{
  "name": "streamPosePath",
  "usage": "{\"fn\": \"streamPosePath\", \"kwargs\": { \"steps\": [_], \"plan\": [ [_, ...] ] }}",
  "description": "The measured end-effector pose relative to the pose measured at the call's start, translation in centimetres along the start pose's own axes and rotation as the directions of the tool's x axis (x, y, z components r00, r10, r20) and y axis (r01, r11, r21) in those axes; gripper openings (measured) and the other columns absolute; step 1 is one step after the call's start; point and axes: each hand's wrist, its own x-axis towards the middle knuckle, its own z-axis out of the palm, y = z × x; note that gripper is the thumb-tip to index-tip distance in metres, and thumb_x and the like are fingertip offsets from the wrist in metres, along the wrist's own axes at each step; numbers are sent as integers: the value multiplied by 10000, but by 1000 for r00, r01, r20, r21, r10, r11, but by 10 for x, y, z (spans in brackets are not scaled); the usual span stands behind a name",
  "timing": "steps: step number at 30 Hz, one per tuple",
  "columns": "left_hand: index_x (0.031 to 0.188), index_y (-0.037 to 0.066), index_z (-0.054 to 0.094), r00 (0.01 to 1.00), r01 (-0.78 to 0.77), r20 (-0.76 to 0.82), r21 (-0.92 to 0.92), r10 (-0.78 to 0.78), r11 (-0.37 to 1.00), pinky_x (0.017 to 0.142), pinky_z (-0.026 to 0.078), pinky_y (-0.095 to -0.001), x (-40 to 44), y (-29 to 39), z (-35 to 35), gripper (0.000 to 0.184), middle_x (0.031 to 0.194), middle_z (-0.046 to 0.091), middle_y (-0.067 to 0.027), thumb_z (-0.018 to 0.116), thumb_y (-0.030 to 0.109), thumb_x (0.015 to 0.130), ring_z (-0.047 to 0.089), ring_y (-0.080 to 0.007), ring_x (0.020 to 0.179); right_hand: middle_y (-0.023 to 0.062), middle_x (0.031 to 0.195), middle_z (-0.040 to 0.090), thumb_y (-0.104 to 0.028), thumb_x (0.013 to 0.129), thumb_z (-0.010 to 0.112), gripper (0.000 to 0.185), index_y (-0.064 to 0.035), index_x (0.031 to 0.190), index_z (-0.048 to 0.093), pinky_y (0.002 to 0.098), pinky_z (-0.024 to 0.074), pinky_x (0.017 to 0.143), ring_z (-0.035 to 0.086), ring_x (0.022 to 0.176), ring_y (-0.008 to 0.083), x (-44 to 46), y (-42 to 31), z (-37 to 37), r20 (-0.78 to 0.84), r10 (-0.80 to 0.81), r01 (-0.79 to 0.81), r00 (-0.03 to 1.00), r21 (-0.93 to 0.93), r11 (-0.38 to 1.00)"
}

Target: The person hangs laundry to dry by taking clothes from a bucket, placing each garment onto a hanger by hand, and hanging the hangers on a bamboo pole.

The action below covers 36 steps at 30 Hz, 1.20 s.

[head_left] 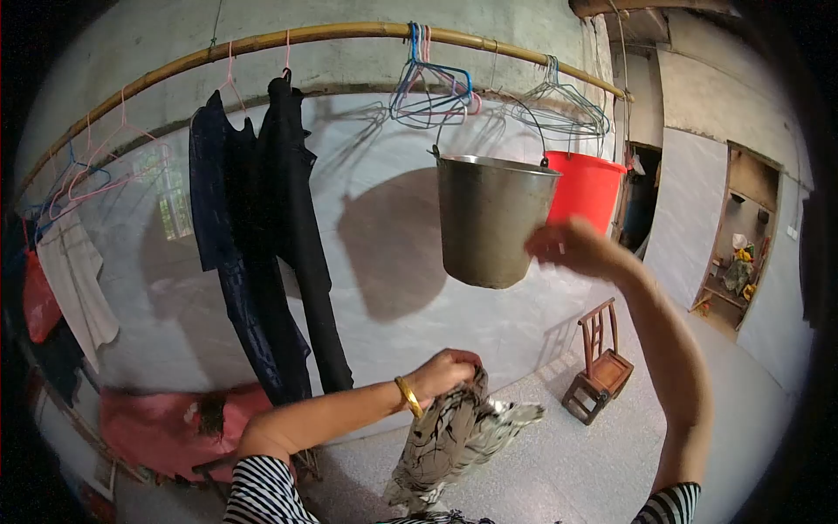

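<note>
My left hand [447,374], with a gold bangle at the wrist, is closed on a patterned beige and black cloth [445,437] that hangs down below it. My right hand [572,249] is raised beside the lower right of a metal bucket [493,223]; its fingers are bent and smeared, and whether they touch the bucket or hold anything cannot be made out. The metal bucket and a red bucket [587,188] behind it hang under a bamboo pole [349,32]. Blue and pink hangers [429,92] and green wire hangers [563,109] hang from that pole.
Dark trousers [292,218] and a pale towel [77,279] hang at the left. A small wooden chair [600,371] stands on the floor at the right. Red cloth [161,428] covers something low at the left. Further right is a doorway with shelves [738,236].
</note>
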Motion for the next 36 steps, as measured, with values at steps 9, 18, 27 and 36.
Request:
{"fn": "streamPosePath", "kwargs": {
  "steps": [9, 18, 27, 36],
  "plan": [
    [647, 2, 475, 996, -4, 93, 2, 4, 1000, 467, 341, -173, -25, -9, -38, 131, 568, 451, 11, 439, 120, 602, 397, -48, 505, 128, 671, 563, -122, 677, 451, 137, -46, 713, 560, 350, 447, 555, 557, 625, 270, 151, -28, -94, -692, -198, -125, 694, -387, 914],
    [613, 19, 466, 997, -31, 70, 36, 28, 999, 428, 303, -201, -52, 4, -59, 111, 525, 417, 24, 418, 111, 572, 346, -47, 463, -26, 512, 476, -194, 671, 562, 142, -115, 560, 522, 203, 349, 409, 403, 424, 66, 208, -4, -77, -217, 479, -170, 851, 747, 642],
    [620, 33, 461, 992, -28, 119, -64, 35, 998, 403, 291, -168, -53, -11, -64, 60, 512, 414, 48, 413, 63, 638, 346, -17, 446, -23, 446, 371, -215, 717, 472, 247, -132, 490, 420, 185, 232, 317, 277, 342, 66, 226, 4, -70, -106, 546, -163, 831, 892, 422],
    [656, 26, 466, 997, 19, 72, -42, -16, 999, 448, 325, -167, -49, -10, -67, 71, 560, 443, 39, 402, 53, 669, 379, -19, 488, 16, 495, 399, -173, 733, 440, 203, -52, 570, 452, 254, 262, 374, 334, 397, 110, 225, 14, -68, -462, 297, 61, 836, 615, 786]
  ]
}}
